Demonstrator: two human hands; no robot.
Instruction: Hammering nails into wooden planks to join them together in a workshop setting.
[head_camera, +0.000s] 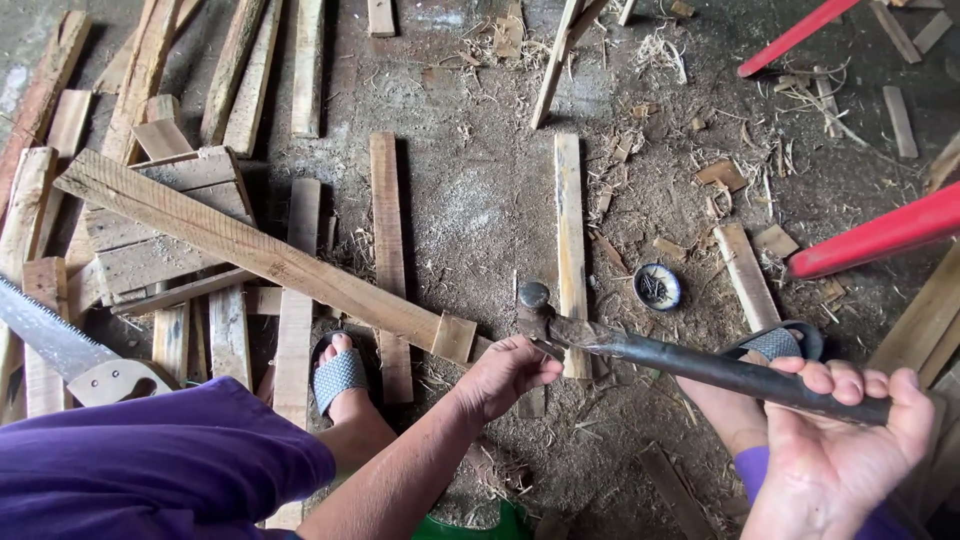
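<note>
A hammer with a dark metal handle and a round head lies across my hands. My right hand, palm up at the lower right, curls its fingers around the end of the handle. My left hand pinches the hammer near its head, beside the claw. Just under the left hand ends a long wooden plank that runs diagonally from the upper left, with a small block on its tip. My feet in sandals rest on the dusty floor.
A hand saw lies at the left over stacked planks. Loose slats and wood shavings cover the floor. A small round tin of nails sits near the hammer. Red bars cross the upper right.
</note>
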